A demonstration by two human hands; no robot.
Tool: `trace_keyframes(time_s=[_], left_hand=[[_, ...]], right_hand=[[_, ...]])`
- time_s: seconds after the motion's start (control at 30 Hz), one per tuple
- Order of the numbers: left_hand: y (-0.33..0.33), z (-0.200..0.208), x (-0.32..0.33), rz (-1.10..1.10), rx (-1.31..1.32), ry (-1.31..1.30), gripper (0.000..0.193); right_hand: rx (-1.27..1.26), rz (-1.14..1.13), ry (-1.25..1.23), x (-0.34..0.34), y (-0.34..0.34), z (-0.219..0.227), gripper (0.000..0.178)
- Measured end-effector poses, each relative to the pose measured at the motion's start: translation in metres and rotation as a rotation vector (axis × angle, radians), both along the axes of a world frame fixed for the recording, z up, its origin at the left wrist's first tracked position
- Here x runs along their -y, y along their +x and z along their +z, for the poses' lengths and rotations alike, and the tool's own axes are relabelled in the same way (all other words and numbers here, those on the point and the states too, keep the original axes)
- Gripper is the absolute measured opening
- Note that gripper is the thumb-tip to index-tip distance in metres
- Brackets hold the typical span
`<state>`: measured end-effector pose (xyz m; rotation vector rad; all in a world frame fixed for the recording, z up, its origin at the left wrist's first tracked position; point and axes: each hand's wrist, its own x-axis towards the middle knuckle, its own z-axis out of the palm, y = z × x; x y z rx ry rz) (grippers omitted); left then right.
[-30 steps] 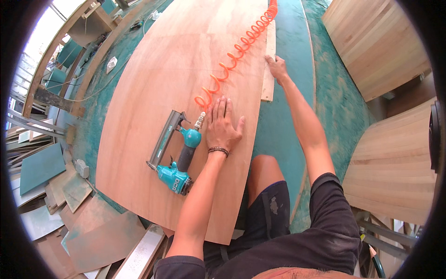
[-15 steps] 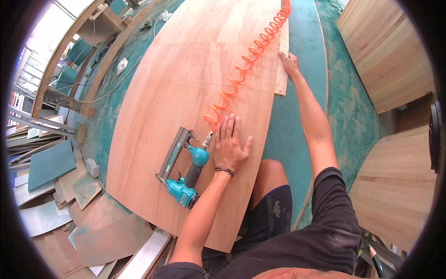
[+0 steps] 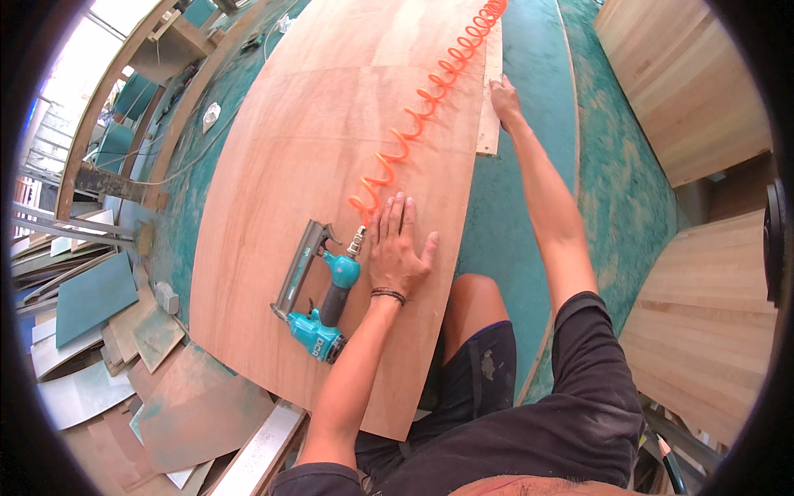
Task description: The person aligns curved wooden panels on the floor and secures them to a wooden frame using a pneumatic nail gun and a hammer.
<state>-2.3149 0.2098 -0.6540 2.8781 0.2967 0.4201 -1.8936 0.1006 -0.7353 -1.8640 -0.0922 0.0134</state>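
Observation:
A large pale plywood sheet (image 3: 273, 182) lies in front of me. My left hand (image 3: 397, 252) rests flat on it, fingers stretched out. Just left of that hand, a teal and black nail gun (image 3: 318, 289) lies on its side on the sheet. An orange coiled air hose (image 3: 426, 99) runs from its metal fitting, near my fingertips, up to the far edge. Along the sheet's right edge is a narrow wooden strip (image 3: 489, 124), partly covered by the sheet. My right arm is stretched far forward, and my right hand (image 3: 506, 103) grips the strip's outer edge; some fingers are hidden.
Beneath the sheet, a blue-green board (image 3: 529, 215) shows on the right. Stacked wooden panels (image 3: 686, 83) stand on the right side. Scrap boards (image 3: 198, 405) are piled at lower left. A wooden frame (image 3: 169, 140) stands at far left. A pencil (image 3: 668, 459) shows at lower right.
The sheet's right edge, the strip, the nail gun and both hands sit slightly further left and up; the view itself has shifted a little. Both hands keep the same contact.

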Motion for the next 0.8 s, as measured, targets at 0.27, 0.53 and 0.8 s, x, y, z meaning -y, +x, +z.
trace_keyframes(time_s=[0.27, 0.53, 0.8], left_hand=[[0.004, 0.003, 0.004, -0.021, 0.029, 0.025, 0.069], [0.003, 0.002, 0.003, -0.017, 0.001, 0.027, 0.07], [0.005, 0.001, 0.004, -0.02, -0.003, 0.014, 0.071]], right_hand=[[0.033, -0.046, 0.167, 0.004, -0.007, 0.0, 0.069], [0.038, -0.102, 0.217, -0.002, -0.013, -0.004, 0.066], [0.097, -0.147, 0.163, -0.003, 0.011, -0.014, 0.064]])
